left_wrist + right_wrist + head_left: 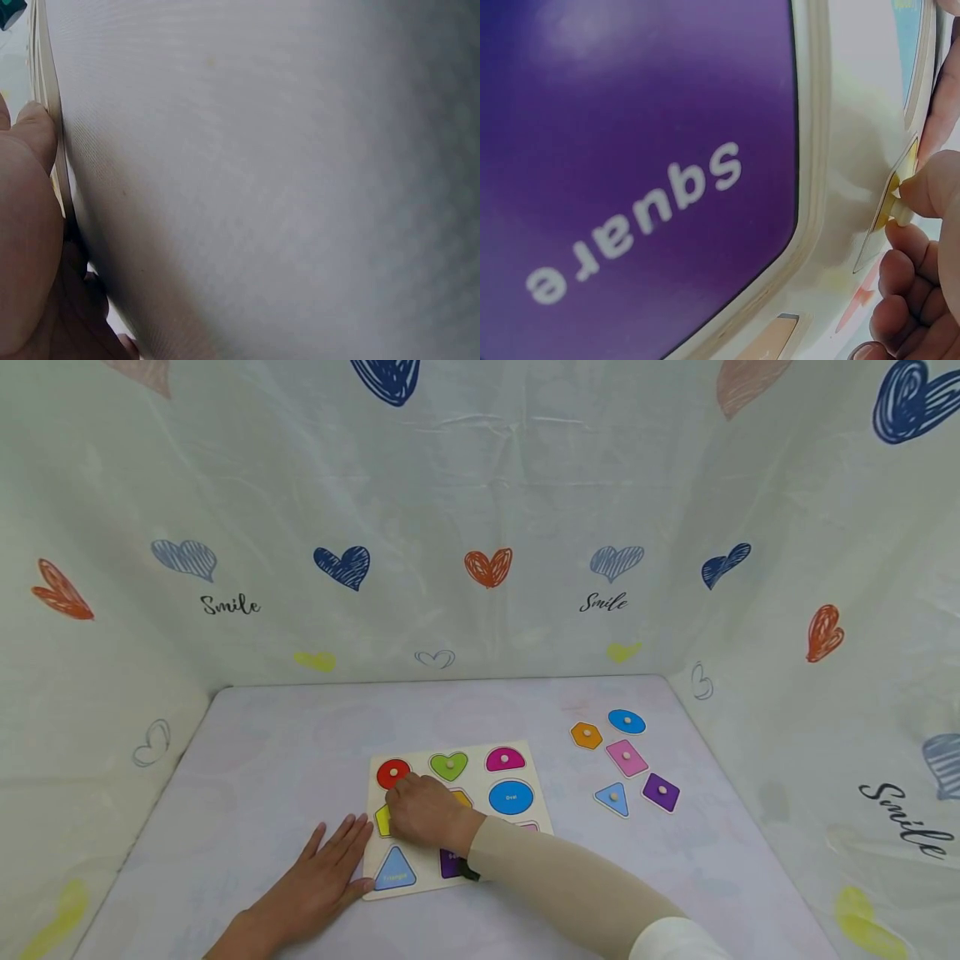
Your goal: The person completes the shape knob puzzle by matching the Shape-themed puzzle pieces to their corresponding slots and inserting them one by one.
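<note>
A white shape puzzle board lies on the table with red circle, green heart and magenta half-circle pieces in its far row. My right hand is over the board's left middle part. In the right wrist view, its thumb and a finger pinch the small knob of a yellow puzzle piece, which sits at its place on the board. The left hand lies flat beside the board's left edge, its fingers straight and its thumb at the near left corner. In the left wrist view the thumb touches the board's edge.
Several knobbed pieces lie right of the board: a blue oval, an orange hexagon, a pink shape, a blue triangle and a purple square. A heart-printed cloth surrounds the table on three sides.
</note>
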`<move>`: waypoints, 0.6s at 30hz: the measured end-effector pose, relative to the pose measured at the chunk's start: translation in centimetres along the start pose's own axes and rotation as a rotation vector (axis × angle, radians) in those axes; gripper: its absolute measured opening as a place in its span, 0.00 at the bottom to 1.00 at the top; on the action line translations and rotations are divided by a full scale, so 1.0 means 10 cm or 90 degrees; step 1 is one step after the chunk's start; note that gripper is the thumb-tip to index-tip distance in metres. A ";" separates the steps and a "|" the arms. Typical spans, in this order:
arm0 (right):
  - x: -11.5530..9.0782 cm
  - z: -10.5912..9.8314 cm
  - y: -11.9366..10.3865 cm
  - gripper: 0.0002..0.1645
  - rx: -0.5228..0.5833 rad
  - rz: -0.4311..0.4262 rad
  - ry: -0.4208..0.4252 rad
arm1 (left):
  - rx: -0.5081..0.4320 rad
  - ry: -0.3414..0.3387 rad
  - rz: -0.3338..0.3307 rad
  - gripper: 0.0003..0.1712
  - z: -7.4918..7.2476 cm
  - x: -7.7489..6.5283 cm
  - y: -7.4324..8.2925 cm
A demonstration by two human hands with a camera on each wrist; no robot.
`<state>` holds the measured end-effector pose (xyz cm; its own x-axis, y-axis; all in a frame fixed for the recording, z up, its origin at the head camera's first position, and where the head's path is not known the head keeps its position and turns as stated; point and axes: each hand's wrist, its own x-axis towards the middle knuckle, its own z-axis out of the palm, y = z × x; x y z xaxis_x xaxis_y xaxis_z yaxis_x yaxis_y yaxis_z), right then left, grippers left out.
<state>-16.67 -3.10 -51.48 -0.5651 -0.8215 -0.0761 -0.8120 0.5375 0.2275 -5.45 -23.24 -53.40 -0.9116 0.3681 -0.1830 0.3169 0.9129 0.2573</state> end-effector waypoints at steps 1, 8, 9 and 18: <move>0.00 0.00 0.00 0.21 0.001 0.000 0.001 | -0.001 -0.001 0.000 0.51 0.00 0.00 0.00; 0.00 0.00 0.00 0.21 0.006 0.002 0.003 | -0.002 -0.004 -0.003 0.51 0.00 0.01 0.00; 0.00 0.00 0.00 0.21 0.004 0.003 0.003 | -0.004 -0.003 -0.003 0.51 0.00 0.01 0.00; -0.02 0.06 -0.01 0.22 -0.034 0.004 0.013 | -0.014 0.003 -0.005 0.51 0.00 0.00 0.01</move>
<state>-16.60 -2.89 -52.11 -0.5669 -0.8220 -0.0543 -0.7988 0.5324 0.2800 -5.45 -23.16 -53.37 -0.9156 0.3596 -0.1801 0.3038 0.9118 0.2762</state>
